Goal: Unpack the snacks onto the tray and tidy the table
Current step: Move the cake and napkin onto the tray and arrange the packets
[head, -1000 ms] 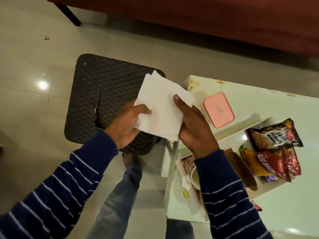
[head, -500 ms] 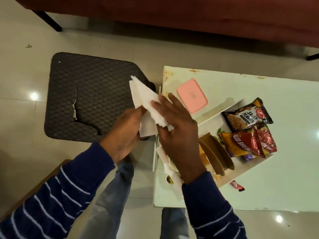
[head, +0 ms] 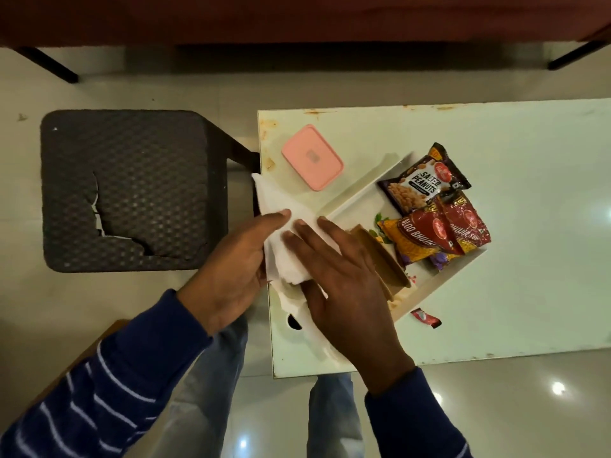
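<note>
Left hand (head: pixel 228 276): thumb on top of the white napkin (head: pixel 281 209), fingers curled beneath, gripping its left edge. Right hand (head: pixel 344 285): fingers straight and spread, pressing flat on the napkin at the table's (head: pixel 529 292) left edge. Just right, the white tray (head: pixel 357 200) holds a peanut packet (head: pixel 420 183), two red-yellow snack packets (head: pixel 439 233) and brown paper plates (head: pixel 383 262); pink box (head: pixel 312 157) beyond.

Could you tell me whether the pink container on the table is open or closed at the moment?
Closed: the pink container shows an unbroken flat lid seated across its whole top, with no contents visible.
</note>
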The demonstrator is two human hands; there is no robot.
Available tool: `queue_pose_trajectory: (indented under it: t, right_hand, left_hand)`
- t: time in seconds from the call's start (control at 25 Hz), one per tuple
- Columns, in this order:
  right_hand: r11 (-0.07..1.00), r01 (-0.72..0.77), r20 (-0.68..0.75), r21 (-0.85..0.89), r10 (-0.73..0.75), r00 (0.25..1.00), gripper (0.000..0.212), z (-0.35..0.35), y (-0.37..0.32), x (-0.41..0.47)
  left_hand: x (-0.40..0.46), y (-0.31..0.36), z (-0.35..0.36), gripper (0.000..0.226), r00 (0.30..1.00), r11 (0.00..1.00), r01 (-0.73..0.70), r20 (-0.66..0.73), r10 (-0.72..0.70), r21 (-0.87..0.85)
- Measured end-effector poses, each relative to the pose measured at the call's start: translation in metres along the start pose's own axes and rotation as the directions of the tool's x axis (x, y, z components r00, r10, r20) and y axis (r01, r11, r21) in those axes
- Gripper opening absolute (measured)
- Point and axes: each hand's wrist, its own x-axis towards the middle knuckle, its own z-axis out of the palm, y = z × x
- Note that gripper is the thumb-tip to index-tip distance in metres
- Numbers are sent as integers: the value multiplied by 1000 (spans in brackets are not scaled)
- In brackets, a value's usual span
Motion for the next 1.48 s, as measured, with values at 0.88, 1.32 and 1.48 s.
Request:
queue_pose_trajectory:
  t: [0.88, 1.32, 1.48]
  right_hand:
    - [734, -479, -209, 480, 627, 751, 36, 20, 120, -89]
    - [776, -527, -139, 348, 598, 789, 43, 34, 121, -92]
    - [758, -471, -219, 451, 605, 765, 38, 23, 128, -102]
  left_hand:
    - [110, -44, 70, 58, 785, -287, -599, 618, -26, 748]
    - [115, -51, 60, 30, 741, -292, -519, 593, 314, 803]
    - [101, -37, 30, 27, 719, 1, -461, 373, 586, 887]
